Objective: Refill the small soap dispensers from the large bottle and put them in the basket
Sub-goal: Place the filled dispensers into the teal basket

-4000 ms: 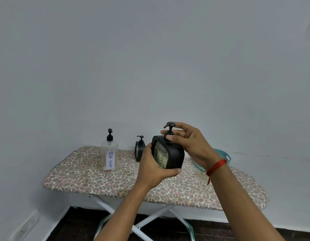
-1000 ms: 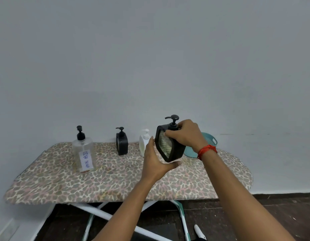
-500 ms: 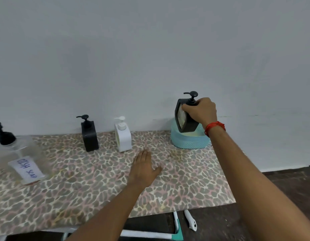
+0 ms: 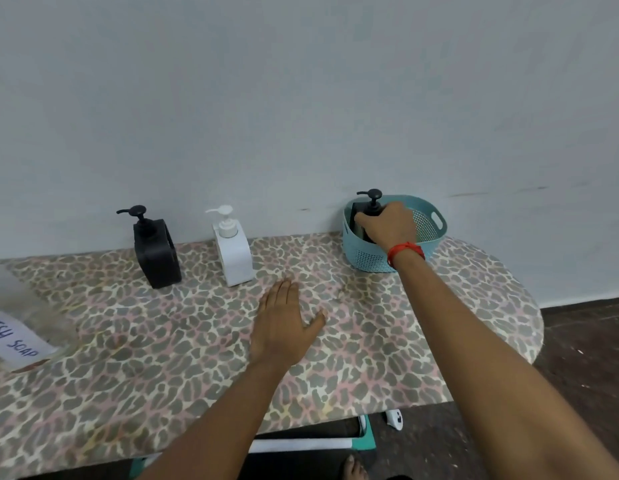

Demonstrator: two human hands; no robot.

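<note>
My right hand (image 4: pixel 387 225) grips a black pump dispenser (image 4: pixel 369 202) by its top, and the dispenser's body sits down inside the teal basket (image 4: pixel 370 259) at the board's far right. Only the pump and a strip of the body show above the rim. My left hand (image 4: pixel 282 323) lies flat with straight fingers on the leopard-print ironing board (image 4: pixel 162 358). A second black dispenser (image 4: pixel 157 252) and a white dispenser (image 4: pixel 233 252) stand upright by the wall. The large clear bottle (image 4: pixel 20 327), labelled dish soap, is cut off at the left edge.
A grey wall runs right behind the board. The board's rounded end (image 4: pixel 523 306) lies just right of the basket, with dark floor (image 4: pixel 578 375) beyond. White and teal board legs (image 4: pixel 308 445) show below the near edge.
My right hand has carried the black dispenser from in front of me to the right and lowered it into the basket. My left hand let go of it and came down flat on the board.
</note>
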